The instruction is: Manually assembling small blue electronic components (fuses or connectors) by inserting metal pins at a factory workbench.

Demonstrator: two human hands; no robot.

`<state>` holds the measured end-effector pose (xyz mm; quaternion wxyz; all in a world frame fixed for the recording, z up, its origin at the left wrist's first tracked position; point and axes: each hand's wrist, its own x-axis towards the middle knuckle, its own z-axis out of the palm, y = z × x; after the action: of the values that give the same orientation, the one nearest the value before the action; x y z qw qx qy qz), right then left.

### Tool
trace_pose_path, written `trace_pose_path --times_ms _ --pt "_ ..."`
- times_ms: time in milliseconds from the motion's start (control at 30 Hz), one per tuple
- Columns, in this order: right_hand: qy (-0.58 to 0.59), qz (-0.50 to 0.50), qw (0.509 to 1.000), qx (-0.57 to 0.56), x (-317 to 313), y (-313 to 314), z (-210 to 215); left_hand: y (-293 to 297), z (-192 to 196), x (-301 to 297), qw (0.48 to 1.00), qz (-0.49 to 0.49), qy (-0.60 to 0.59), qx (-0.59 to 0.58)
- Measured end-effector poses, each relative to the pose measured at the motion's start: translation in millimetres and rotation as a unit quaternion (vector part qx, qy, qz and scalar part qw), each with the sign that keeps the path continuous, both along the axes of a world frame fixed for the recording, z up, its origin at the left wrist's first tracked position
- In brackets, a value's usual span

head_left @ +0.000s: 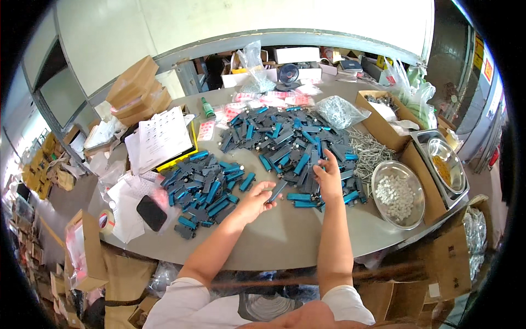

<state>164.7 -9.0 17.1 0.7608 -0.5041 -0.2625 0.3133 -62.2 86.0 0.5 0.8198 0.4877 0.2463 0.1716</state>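
My left hand is closed round one end of a slim dark grey rectangular part, held tilted above the grey table. My right hand is raised at the near edge of the large heap, its thumb and index finger bent and apart. I see nothing plainly held between them, though the heap behind makes small things hard to tell. That large heap of dark grey and blue parts spreads across the middle of the table. To the left of my left hand lies a smaller pile of similar parts.
Silver screws lie right of the heap, beside a metal bowl of small white pieces. Farther right are a cardboard tray and a metal basin. Papers, a black phone and a tape roll lie left.
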Motion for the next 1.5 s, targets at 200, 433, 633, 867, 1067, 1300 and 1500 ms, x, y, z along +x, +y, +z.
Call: trace_pose_path --times_ms 200,433,633,867,1067,1300,1500 --pt "0.073 0.178 0.981 0.018 -33.5 9.5 11.4 -1.5 -13.4 -7.8 0.993 0.053 -0.099 0.021" --pt "0.005 0.188 0.981 -0.056 -67.1 21.4 3.2 1.2 -18.2 -6.6 0.987 0.083 -0.14 -0.004" --pt "-0.167 0.141 0.972 -0.084 -78.6 26.1 -2.4 5.2 -12.8 -13.3 0.985 0.061 -0.159 -0.039" --pt "-0.33 0.045 0.933 -0.137 -78.2 26.1 -4.2 2.0 -5.8 -10.5 0.984 0.067 -0.165 -0.007" --pt "-0.379 0.049 0.905 -0.184 -75.8 21.3 7.5 4.8 -3.9 -14.8 0.986 0.08 -0.116 0.086" --pt "-0.226 0.137 0.958 -0.112 -69.7 20.5 3.4 6.7 3.2 -20.5 0.989 0.03 -0.142 0.035" --pt "-0.556 -0.162 0.802 -0.15 -53.0 25.2 1.1 28.3 -18.8 -24.3 0.921 0.226 -0.006 0.318"
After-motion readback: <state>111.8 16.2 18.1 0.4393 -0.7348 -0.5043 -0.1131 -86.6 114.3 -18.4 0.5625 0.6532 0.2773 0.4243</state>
